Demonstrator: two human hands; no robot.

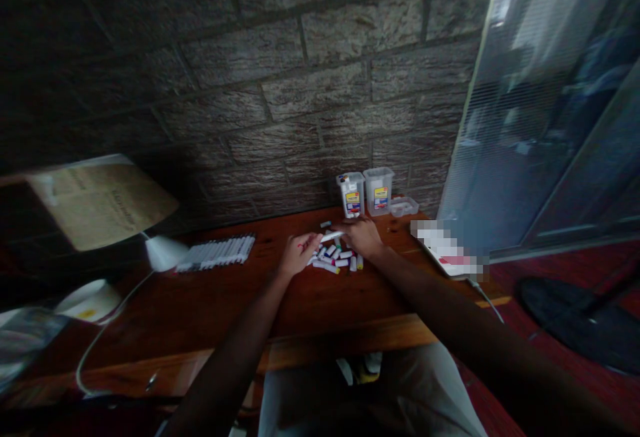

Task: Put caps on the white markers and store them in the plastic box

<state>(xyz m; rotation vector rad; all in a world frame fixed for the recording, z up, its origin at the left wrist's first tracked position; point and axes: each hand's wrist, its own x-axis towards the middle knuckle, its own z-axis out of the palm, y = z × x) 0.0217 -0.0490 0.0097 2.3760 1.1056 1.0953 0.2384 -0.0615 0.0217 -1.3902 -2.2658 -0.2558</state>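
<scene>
A white marker point(331, 237) lies level between my two hands above the table. My left hand point(299, 254) closes its fingers round the near-left end; a small red mark shows on its back. The fingers of my right hand point(362, 236) close on the other end, and the tip there is hidden. Just below my hands, a loose pile of short white marker caps point(343, 255) with yellow, blue, pink and green ends lies on the wood. To the left, several white markers point(217, 252) are lined up side by side in a row.
Two clear plastic tubs point(379, 191) stand by the brick wall, one with markers inside, beside a clear lid point(404, 207). A lamp point(107, 203), a white roll point(90, 301) and its cord are on the left. A blurred-out white object point(447, 250) with a cable lies right.
</scene>
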